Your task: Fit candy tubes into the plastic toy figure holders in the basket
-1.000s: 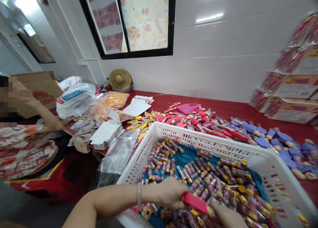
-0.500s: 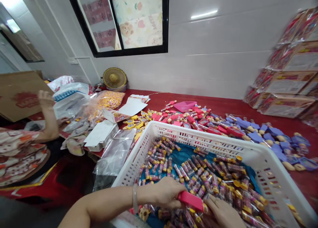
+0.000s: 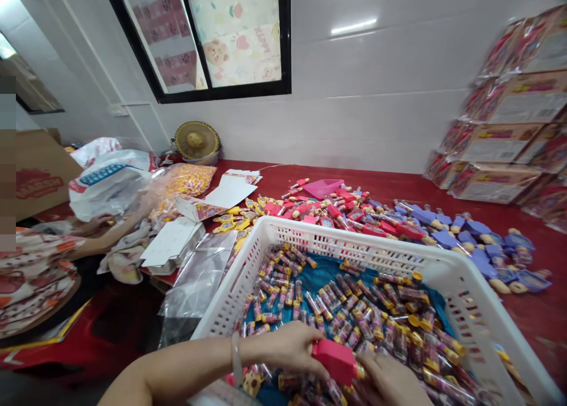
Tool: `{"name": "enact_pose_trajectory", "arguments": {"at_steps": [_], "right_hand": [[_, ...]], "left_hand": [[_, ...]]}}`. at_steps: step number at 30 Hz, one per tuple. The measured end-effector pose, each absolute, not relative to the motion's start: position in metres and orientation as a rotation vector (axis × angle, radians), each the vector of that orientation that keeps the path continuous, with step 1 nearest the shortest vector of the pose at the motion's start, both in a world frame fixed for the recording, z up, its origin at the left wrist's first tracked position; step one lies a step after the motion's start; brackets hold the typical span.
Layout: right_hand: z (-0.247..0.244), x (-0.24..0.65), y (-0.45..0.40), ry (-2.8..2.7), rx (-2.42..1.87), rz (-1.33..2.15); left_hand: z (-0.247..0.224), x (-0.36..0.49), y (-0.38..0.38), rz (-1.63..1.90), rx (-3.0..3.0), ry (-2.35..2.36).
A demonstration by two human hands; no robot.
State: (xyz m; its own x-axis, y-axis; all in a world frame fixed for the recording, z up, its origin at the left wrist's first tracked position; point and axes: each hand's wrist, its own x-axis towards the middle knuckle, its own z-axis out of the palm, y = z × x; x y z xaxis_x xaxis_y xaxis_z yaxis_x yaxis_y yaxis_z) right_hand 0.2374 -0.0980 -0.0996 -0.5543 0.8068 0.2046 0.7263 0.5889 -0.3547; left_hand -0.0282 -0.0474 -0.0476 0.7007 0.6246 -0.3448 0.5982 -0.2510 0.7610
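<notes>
Over the white basket (image 3: 482,311), my left hand (image 3: 292,348) is closed around one end of a pinkish-red plastic toy piece (image 3: 335,362). My right hand (image 3: 392,379) has its fingers pressed at the piece's other end, where a small yellow tip (image 3: 360,370) shows. What else the right fingers grip there is hidden. Beneath both hands, many clear tubes with yellow caps (image 3: 401,341) lie loose on blue cloth (image 3: 325,276) in the basket.
Behind the basket, red, yellow and purple toy pieces (image 3: 447,238) are heaped on the red table (image 3: 385,185). Packed boxes (image 3: 500,140) are stacked at right. White cards (image 3: 170,244) and plastic bags (image 3: 204,276) lie left, near another person's arm (image 3: 110,232).
My view has shifted slightly, and the red piece has turned a little between my hands. At left, the other person's raised hand has come down and reached toward the bag of yellow pieces.
</notes>
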Motion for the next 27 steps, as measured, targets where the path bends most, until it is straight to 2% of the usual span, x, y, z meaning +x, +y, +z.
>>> {"name": "enact_pose_trajectory", "arguments": {"at_steps": [2,4,7,11,13,18,20,22,25,27], "right_hand": [[-0.102,0.240,-0.093,-2.461,-1.129,-0.055],[-0.105,0.241,-0.092,-2.484,-1.092,-0.214],[-0.109,0.239,-0.097,-2.588,-1.197,-0.049],[-0.111,0.236,-0.104,-2.602,-1.304,0.155],[-0.108,0.236,-0.103,-2.562,-1.244,0.013],[-0.094,0.240,-0.093,-2.460,-1.079,-0.457],[-0.094,0.241,-0.093,-2.486,-1.083,-0.376],[-0.099,0.240,-0.096,-2.537,-1.149,-0.144],[-0.109,0.237,-0.104,-2.596,-1.345,0.261],[-0.111,0.236,-0.105,-2.602,-1.421,0.385]], "left_hand": [[-0.044,-0.027,-0.045,-0.052,1.525,0.919],[-0.039,-0.027,-0.046,-0.098,1.337,0.857],[-0.036,-0.028,-0.050,-0.077,1.559,0.875],[-0.040,-0.028,-0.054,0.061,2.260,0.870],[-0.042,-0.028,-0.052,0.102,2.349,0.867],[-0.043,-0.030,-0.045,0.003,2.031,0.921],[-0.043,-0.031,-0.045,-0.073,2.042,0.879],[-0.043,-0.031,-0.048,-0.108,2.181,0.840],[-0.045,-0.029,-0.054,0.010,2.543,0.783],[-0.044,-0.028,-0.055,0.106,2.699,0.765]]}}
